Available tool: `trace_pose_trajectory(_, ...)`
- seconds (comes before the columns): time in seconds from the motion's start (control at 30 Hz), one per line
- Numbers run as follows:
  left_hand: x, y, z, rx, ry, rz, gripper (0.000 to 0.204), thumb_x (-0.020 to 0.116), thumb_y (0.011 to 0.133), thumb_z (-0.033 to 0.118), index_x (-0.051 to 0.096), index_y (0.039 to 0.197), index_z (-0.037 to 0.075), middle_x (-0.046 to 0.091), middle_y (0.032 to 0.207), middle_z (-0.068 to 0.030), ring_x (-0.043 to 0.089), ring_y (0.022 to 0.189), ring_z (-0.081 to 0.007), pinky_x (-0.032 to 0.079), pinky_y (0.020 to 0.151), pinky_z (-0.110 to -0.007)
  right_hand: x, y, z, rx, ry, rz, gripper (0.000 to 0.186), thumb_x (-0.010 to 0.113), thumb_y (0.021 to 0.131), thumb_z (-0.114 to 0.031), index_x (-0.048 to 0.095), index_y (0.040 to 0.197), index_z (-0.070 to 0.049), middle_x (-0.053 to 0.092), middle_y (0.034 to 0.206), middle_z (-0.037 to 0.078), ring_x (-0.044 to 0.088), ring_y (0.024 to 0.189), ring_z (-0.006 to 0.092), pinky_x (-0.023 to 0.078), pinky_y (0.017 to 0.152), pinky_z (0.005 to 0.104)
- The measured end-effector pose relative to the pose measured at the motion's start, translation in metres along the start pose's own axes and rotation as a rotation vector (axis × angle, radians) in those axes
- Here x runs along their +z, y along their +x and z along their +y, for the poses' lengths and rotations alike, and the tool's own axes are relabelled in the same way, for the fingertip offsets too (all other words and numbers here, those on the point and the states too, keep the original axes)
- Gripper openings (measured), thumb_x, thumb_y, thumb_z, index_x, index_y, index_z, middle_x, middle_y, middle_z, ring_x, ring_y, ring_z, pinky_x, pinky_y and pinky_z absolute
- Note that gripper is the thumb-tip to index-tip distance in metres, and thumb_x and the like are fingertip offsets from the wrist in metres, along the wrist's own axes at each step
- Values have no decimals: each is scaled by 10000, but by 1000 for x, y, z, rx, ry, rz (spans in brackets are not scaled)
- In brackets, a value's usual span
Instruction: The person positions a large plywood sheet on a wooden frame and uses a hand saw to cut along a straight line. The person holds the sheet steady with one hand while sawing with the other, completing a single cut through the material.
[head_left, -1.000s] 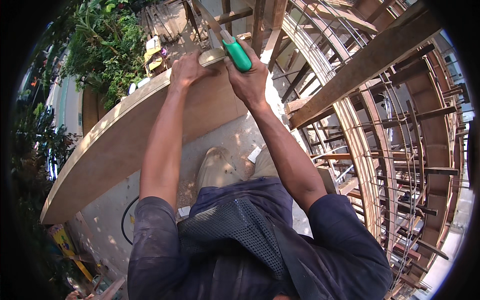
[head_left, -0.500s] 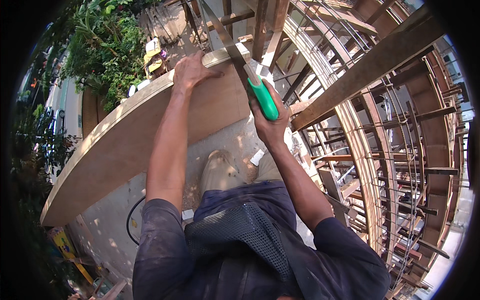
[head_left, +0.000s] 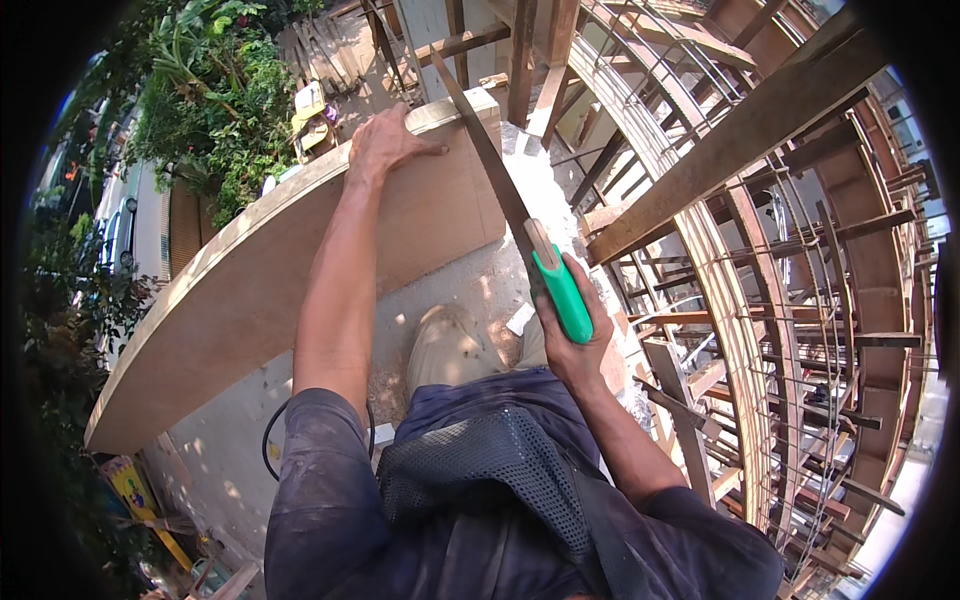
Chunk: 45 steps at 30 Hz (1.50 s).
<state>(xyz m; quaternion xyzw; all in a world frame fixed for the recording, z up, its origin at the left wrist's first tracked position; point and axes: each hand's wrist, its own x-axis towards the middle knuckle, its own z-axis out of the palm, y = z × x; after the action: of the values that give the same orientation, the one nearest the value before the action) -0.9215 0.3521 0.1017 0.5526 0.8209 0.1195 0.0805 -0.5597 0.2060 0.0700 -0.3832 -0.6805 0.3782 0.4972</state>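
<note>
A large curved wooden board (head_left: 235,290) stands on its edge across the left and middle, with a pale layered upper rim. My left hand (head_left: 384,145) grips that rim, fingers over the top and thumb on the near face. In my right hand (head_left: 580,340) is a handsaw (head_left: 513,205), held by its green handle. Its long dark blade slants up and left, crossing the rim near the board's right end, close to a faint line on the face. How deep the teeth sit in the wood cannot be made out.
A thick wooden beam (head_left: 740,135) slants in from the upper right. Beyond it are curved timber forms (head_left: 735,330) with steel bars and props. A white scrap (head_left: 520,319) lies by my knees on the concrete floor (head_left: 400,300). Green plants (head_left: 215,100) grow behind the board.
My right hand has drawn the saw down and to the right, toward me, and the blade's tip now shows above the board. My left hand stays on the rim.
</note>
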Motion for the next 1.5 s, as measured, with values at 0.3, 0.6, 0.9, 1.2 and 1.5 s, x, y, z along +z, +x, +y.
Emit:
trace_pose_trajectory(0.3,-41,13,34,-1,-34,102,1047,971,596,568,610,1441,66,736,1296,-222,700,1225,-369,552,1050,-476,4,117,-35,-140,-6,36,627,803,915,-109,598,1506,-155,754,1273,181,770,1103,336,602,922,382)
trace_pose_trajectory(0.6,-61,6,95,92,-38,177,986,985,580,558,657,1364,60,726,1299,-233,694,1213,-395,549,1017,-495,-106,61,-63,-4,17,11,583,801,923,-75,625,1478,-78,759,1303,157,767,1138,216,600,948,334)
trace_pose_trajectory(0.9,-43,-23,59,-42,-68,-10,1025,970,586,570,635,1411,63,727,1327,-209,680,1265,-378,526,1085,-472,-3,102,-50,83,133,-5,556,779,964,-95,602,1491,-67,786,1196,149,742,1073,149,582,909,308)
trace_pose_trajectory(1.2,4,-11,12,-27,-49,38,994,957,592,586,642,1367,50,740,1259,-217,686,1236,-353,511,1095,-483,-24,19,-21,73,78,13,565,769,937,-17,617,1480,-45,771,1252,141,752,1098,198,561,986,347)
trace_pose_trajectory(1.5,0,-8,1,-30,-28,-18,1068,940,586,642,624,1404,33,732,1313,-223,687,1256,-373,526,1086,-471,19,24,4,74,130,-25,589,786,952,-38,590,1507,-53,745,1310,139,700,1155,148,557,996,321)
